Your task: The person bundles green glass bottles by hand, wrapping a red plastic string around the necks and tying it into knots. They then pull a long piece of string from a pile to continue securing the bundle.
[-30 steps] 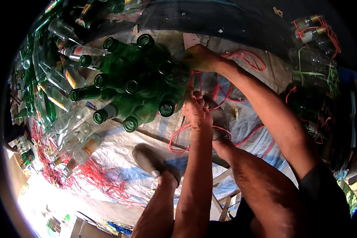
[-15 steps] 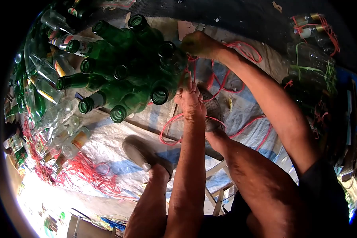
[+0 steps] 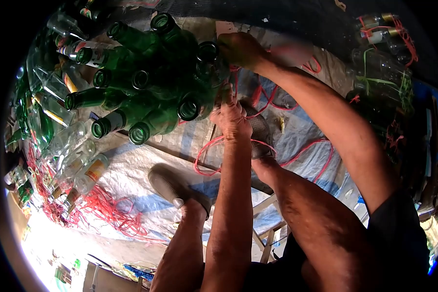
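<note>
A tight cluster of green glass bottles [image 3: 165, 92] stands in front of me, open mouths facing up toward the camera. At its right side, my left hand [image 3: 231, 117] is closed low against the bottles; what its fingers grip is hidden. Farther up, my right hand [image 3: 242, 50] is curled into a fist beside a bottle's neck, closed on red plastic string. That red string [image 3: 236, 78] runs down from the fist toward my left hand. More of it lies in loose loops on the sheet around my shoe.
More green and clear bottles [image 3: 51, 102] lie piled at the left. A tangle of red string [image 3: 114, 214] sits below them. String-tied bottles [image 3: 389, 36] lie at the far right. My shod feet [image 3: 173, 185] rest on a white-and-blue sheet [image 3: 180, 214].
The bottle cluster has shifted slightly left and up in view. My right hand has moved a little left and up. A stretch of string to its right is now blurred by motion.
</note>
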Demonstrator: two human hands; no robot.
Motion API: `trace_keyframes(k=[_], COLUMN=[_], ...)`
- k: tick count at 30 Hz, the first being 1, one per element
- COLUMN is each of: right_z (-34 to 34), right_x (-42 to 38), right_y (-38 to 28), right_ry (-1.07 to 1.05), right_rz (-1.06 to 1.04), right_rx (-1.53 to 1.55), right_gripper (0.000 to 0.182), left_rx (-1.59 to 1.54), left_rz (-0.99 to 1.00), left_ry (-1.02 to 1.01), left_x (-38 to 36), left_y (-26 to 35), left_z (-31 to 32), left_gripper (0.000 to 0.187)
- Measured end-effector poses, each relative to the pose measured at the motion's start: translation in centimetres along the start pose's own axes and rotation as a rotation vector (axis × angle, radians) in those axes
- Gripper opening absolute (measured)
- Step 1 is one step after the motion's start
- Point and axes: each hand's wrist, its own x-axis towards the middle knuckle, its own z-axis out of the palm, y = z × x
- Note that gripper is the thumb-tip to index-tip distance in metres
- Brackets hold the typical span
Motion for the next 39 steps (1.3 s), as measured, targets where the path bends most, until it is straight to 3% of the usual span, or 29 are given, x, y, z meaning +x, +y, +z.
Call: trace_keyframes(k=[4, 7, 13, 15, 20, 22, 28, 34, 39], right_z=[-0.5, -0.9, -0.7, -1.0, -0.5, 0.4, -0.2, 0.2, -0.4], right_x=[0.4, 0.7, 1.4, 0.9, 0.5, 1.0, 1.4, 1.4, 0.9], right_y=[-0.6, -1.4, -1.3, -1.4, -0.8, 0.0, -0.6, 0.2, 0.5], right_ry=[-0.045, -0.135, -0.135, -0.149, -0.111, -0.041, -0.139, -0.077, -0.13], right_rz=[0.021, 0.158, 0.025, 0.098, 0.077, -0.016, 0.05, 0.03, 0.164], right_rx=[0.062, 0.131, 0.016, 0.1, 0.05, -0.098, -0.092, -0.042, 0.193], right_gripper=[0.017, 0.015, 0.031, 0.021, 0.023, 0.035, 0.038, 0.024, 0.017], left_rx=[0.018, 0.006, 0.009, 0.007, -0.013, -0.011, 0.008, -0.022, -0.031], left_rz=[-0.014, -0.001, -0.008, -0.003, -0.002, -0.007, -0.012, 0.019, -0.034], left_ry=[0.02, 0.023, 0.001, 0.008, 0.023, 0.047, 0.074, 0.04, -0.024], left_x=[0.0, -0.2, -0.5, -0.6, -0.6, -0.7, -0.9, -0.3, -1.0], left_y=[0.2, 0.0, 0.4, 0.5, 0.8, 0.8, 1.0, 0.6, 1.1], left_z=[0.0, 0.3, 0.4, 0.4, 0.3, 0.3, 0.2, -0.2, -0.8], left_gripper=[0.018, 0.018, 0.016, 0.016, 0.014, 0.013, 0.01, 0.011, 0.019])
